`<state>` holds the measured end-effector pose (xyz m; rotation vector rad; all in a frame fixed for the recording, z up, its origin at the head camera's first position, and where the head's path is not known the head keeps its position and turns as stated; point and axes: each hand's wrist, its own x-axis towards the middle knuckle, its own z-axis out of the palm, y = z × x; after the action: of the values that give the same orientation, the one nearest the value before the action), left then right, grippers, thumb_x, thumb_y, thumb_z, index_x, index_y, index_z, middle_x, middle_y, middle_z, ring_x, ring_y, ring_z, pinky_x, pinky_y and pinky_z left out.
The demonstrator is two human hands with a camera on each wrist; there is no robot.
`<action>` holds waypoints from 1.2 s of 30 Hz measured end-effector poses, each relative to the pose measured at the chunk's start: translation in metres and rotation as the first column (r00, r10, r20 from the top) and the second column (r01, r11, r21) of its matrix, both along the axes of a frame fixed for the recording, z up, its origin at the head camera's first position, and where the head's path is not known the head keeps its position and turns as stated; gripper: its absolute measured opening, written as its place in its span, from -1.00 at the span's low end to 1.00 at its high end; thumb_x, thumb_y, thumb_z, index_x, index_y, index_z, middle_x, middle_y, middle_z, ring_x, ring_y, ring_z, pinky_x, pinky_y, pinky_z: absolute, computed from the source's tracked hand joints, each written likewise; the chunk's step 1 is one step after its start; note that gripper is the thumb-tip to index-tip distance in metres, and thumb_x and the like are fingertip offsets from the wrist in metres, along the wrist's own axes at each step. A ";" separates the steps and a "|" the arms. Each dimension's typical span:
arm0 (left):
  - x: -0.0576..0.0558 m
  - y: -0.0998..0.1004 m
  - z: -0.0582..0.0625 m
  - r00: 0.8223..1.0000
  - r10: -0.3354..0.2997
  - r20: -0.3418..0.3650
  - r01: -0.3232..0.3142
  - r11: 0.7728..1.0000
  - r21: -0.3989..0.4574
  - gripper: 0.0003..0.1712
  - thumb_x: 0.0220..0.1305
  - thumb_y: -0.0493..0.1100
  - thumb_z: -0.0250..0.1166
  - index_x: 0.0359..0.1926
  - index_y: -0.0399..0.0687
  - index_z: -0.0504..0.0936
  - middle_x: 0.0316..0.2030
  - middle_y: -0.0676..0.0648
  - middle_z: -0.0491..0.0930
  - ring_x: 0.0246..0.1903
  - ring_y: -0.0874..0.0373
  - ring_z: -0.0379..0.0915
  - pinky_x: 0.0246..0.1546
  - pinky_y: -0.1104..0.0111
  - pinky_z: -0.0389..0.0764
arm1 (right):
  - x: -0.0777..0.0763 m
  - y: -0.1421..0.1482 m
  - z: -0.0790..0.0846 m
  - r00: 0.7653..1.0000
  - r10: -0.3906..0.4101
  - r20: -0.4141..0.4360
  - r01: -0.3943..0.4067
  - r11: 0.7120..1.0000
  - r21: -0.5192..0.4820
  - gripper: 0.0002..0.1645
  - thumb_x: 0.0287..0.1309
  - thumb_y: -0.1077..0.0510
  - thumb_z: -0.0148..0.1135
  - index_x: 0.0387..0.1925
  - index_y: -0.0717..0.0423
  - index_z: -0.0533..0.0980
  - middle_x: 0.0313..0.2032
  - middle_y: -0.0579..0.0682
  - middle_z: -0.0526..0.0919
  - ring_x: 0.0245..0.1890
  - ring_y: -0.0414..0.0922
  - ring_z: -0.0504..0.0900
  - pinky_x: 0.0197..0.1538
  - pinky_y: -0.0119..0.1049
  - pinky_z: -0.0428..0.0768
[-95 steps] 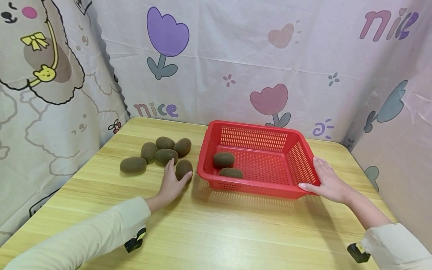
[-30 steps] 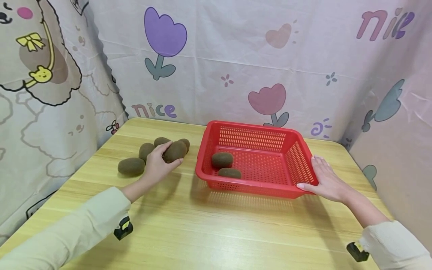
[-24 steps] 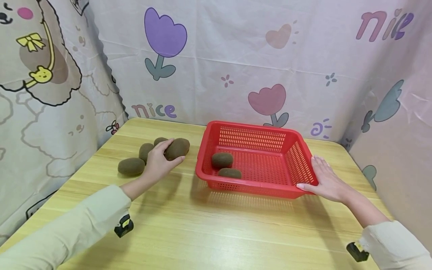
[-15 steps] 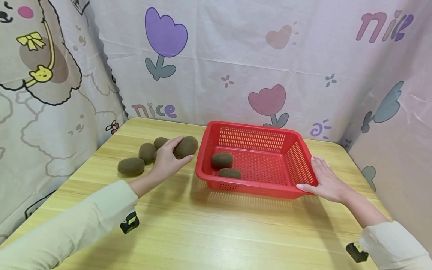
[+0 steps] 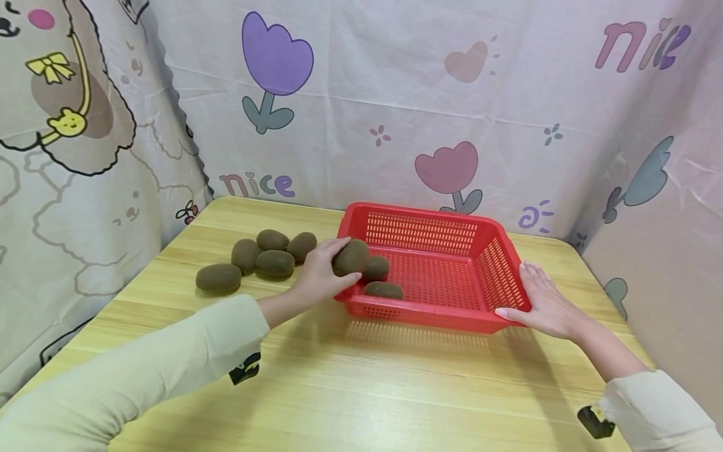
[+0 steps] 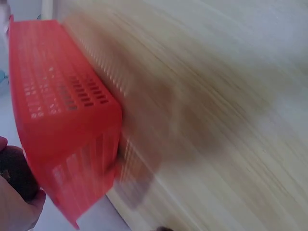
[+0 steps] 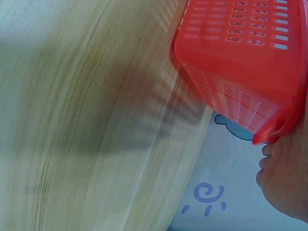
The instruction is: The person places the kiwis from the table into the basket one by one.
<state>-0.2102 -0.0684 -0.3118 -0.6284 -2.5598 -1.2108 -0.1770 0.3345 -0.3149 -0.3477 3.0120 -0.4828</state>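
Note:
My left hand (image 5: 321, 273) grips a brown kiwi (image 5: 351, 257) between thumb and fingers, over the left end of a red plastic basket (image 5: 429, 311). In the left wrist view, that kiwi (image 6: 18, 173) shows at the lower left, beside the basket's rim. Inside the basket lie two more kiwis, one partly behind the held kiwi (image 5: 377, 269) and another near the front wall (image 5: 384, 290). My right hand (image 5: 545, 301) holds the basket's front right corner, thumb on the front rim and fingers along the side. In the right wrist view its fingers (image 7: 265, 163) touch the rim.
Several loose kiwis (image 5: 275, 263) lie in a group on the wooden table (image 5: 395, 383), left of the basket. One kiwi (image 5: 218, 278) sits at the group's left end. A printed curtain (image 5: 367, 94) stands behind the table and along both sides.
My left hand has picked up the kiwi nearest the basket, passed it above the loose group, then carried it right to over the basket's left rim. My right hand stays at the corner.

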 end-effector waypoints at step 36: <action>-0.040 0.110 -0.008 0.900 -0.338 0.274 0.424 0.822 -0.380 -0.35 0.05 -0.22 0.36 0.21 -0.14 0.42 0.13 -0.08 0.49 0.08 0.11 0.42 0.08 0.30 0.46 | -0.001 0.001 0.000 1.000 0.007 0.004 -0.007 1.000 -0.005 0.33 -0.01 -0.29 0.20 0.37 0.44 -0.30 0.34 0.51 -0.16 0.34 0.42 -0.21 0.25 0.41 -0.11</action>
<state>-0.2503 0.0421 -0.3193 -1.2309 -3.0006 -0.8243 -0.1783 0.3360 -0.3147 -0.3575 3.0050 -0.4892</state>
